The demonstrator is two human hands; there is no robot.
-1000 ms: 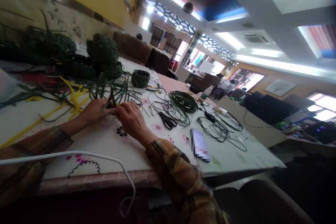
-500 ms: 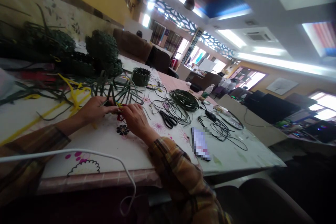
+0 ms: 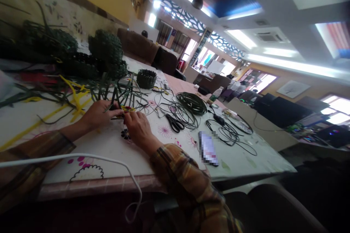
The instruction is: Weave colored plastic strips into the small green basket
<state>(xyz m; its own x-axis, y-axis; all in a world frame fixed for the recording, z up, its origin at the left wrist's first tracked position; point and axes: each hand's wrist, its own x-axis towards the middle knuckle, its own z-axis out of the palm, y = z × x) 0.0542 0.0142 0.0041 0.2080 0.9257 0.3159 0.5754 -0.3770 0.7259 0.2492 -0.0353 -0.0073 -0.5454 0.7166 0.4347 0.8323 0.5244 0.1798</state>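
Observation:
My left hand (image 3: pixel 98 117) is closed around the near edge of a weaving of dark green strips (image 3: pixel 131 86), whose loose ends fan upward and away. Opposite it, my right hand (image 3: pixel 139 126) has its fingers bent and pinched at the same edge, close to the left fingertips. A bit of yellow strip (image 3: pixel 128 109) shows between the two hands. The fingers hide the exact spot where they grip. Left of the weaving lie longer yellow strips (image 3: pixel 77 102) on the flower-printed table (image 3: pixel 109 142).
Black scissors (image 3: pixel 175 123), a dark green coil (image 3: pixel 191 103) and black cord (image 3: pixel 231 133) lie to the right, with a phone (image 3: pixel 208 148). A woven green basket (image 3: pixel 147 79) stands behind; green bundles (image 3: pixel 105 49) are piled back left. A white cable (image 3: pixel 109 158) crosses in front.
My right hand has shifted slightly left and down, covering more of the printed black flower. The left hand is nearly still, and the green strips have moved a little.

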